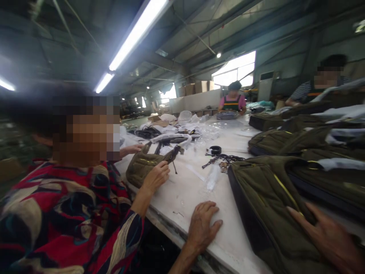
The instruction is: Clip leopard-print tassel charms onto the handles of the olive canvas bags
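Observation:
My left hand [203,224] lies palm down on the pale tabletop, near its front edge, with fingers apart and nothing held. At the right, my right hand [327,236] is on an olive-green bag [262,198] with dark sides and yellow zips. Its thumb lies over the cloth and the other fingers reach round an edge, partly hidden and slightly blurred. The bag rests on the table, to the right of my left hand.
Beside me on the left, a co-worker in a patterned top handles another olive bag [142,163]. Several more olive bags [273,142] lie along the right. A black tape roll [215,149], dark cords [224,159] and clear plastic [212,177] lie mid-table. Two more people work farther back.

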